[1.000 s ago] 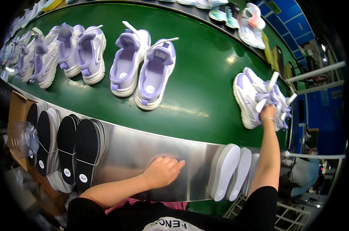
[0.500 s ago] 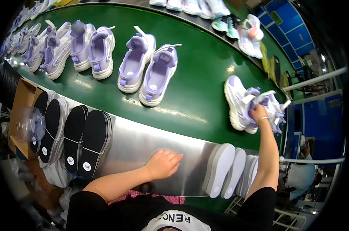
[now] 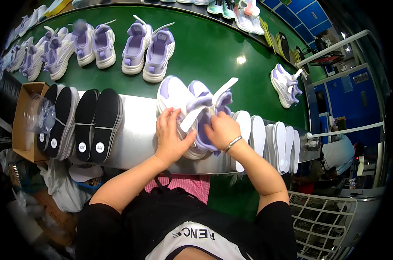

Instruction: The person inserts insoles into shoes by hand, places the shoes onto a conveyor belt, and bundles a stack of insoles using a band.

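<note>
A pair of white and lilac sneakers is in front of me at the metal edge of the bench, toes pointing away. My left hand (image 3: pixel 169 138) grips the side of the left sneaker (image 3: pixel 172 92), its thumb near the heel. With its fingers curled, my right hand (image 3: pixel 224 132) holds the right sneaker (image 3: pixel 199 88) at its opening; its fingertips are partly hidden. White tongue straps (image 3: pixel 224 90) stick up from the pair. Just right of the pair stand white insoles (image 3: pixel 258 133). Banded black insoles (image 3: pixel 106 119) lie to the left.
Several more lilac sneakers (image 3: pixel 159 54) line the far left of the green belt (image 3: pixel 213 47). Another sneaker (image 3: pixel 284 84) stands at the right. A cardboard box (image 3: pixel 26 117) with clear plastic is at the left edge. A white wire rack (image 3: pixel 322 216) stands lower right.
My right hand has brought a sneaker pair from the right side of the belt to in front of me. My left hand has moved from the metal edge onto the left sneaker.
</note>
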A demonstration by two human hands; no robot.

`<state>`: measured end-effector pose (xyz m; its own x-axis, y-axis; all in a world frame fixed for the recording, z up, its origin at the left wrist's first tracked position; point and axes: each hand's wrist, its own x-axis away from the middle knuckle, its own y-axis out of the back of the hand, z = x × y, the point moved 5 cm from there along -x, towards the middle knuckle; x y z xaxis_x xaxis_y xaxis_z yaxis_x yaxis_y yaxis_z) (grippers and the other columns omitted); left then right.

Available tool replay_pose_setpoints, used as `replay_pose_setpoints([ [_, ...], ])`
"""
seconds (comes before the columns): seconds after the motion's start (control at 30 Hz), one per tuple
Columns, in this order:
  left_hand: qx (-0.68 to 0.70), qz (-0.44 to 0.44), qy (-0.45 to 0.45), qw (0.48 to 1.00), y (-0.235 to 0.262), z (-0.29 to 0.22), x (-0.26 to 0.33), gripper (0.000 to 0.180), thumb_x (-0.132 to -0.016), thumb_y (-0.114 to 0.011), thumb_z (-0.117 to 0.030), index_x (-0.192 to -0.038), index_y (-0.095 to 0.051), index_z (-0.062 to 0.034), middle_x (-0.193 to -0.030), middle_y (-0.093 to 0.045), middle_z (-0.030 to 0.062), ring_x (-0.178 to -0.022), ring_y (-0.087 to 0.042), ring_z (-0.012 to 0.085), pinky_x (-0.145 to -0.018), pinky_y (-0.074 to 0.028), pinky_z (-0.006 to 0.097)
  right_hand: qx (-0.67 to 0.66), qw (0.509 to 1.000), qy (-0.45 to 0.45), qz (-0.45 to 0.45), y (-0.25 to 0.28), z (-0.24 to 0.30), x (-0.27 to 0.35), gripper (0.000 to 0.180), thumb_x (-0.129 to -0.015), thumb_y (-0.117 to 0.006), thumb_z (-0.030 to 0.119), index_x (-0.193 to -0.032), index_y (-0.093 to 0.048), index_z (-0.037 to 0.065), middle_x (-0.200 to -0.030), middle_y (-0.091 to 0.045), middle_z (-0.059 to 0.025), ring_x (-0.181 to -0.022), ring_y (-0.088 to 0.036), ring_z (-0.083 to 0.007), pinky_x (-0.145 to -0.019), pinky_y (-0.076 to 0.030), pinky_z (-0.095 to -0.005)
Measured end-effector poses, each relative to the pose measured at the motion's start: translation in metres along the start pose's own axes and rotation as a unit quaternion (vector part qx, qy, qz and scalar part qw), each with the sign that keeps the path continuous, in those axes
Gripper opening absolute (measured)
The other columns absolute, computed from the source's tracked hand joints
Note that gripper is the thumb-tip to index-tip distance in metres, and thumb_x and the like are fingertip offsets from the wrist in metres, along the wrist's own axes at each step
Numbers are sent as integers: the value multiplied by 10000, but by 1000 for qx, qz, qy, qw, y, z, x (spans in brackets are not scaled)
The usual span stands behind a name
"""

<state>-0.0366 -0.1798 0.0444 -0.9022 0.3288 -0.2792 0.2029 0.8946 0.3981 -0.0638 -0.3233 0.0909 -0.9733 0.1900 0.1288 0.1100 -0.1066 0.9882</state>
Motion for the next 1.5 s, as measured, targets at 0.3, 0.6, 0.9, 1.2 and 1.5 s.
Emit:
replay_pose_setpoints([
  [0.3,10,13,-111,994,10,7,4,454,-712,-606,-129,-1123,-436,-34,-1101,-448,144,-1005,-422,291,-869,-344,347,-202,960,-26,-191,10,-44,49,177,-749,-542,184,-825,-559,25,-857,-567,-123,-690,-566,-262,-632,-444,-359],
  [0.6,160,13,66,985,-12,26,-22,185,-780,-543,-163,-876,-529,-4,-805,-554,172,-764,-526,335,-680,-412,376,-13,940,-340,-9,-68,-138,78,433,-668,-632,405,-882,-529,43,-895,-575,-151,-850,-550,-306,-722,-429,-394],
  [0.9,50,34,5,998,-9,12,-9,329,-671,-593,-123,-968,-497,-20,-903,-508,160,-873,-489,326,-774,-398,369,-170,950,-52,-257,50,-77,100,109,-670,-606,98,-700,-544,14,-809,-515,-133,-652,-509,-257,-607,-411,-312],
  [1.2,32,48,75,995,-14,13,3,351,-658,-589,-87,-980,-470,-16,-913,-480,161,-861,-487,319,-777,-397,361,179,969,130,106,6,38,71,122,-679,-556,185,-696,-600,73,-795,-536,-87,-633,-574,-249,-557,-478,-352],
  [1.5,108,57,94,988,-21,9,26,352,-699,-602,-148,-982,-452,-3,-931,-456,202,-863,-470,361,-759,-391,389,126,987,71,77,-13,44,70,212,-714,-531,242,-800,-559,51,-845,-530,-123,-782,-558,-279,-670,-425,-410],
])
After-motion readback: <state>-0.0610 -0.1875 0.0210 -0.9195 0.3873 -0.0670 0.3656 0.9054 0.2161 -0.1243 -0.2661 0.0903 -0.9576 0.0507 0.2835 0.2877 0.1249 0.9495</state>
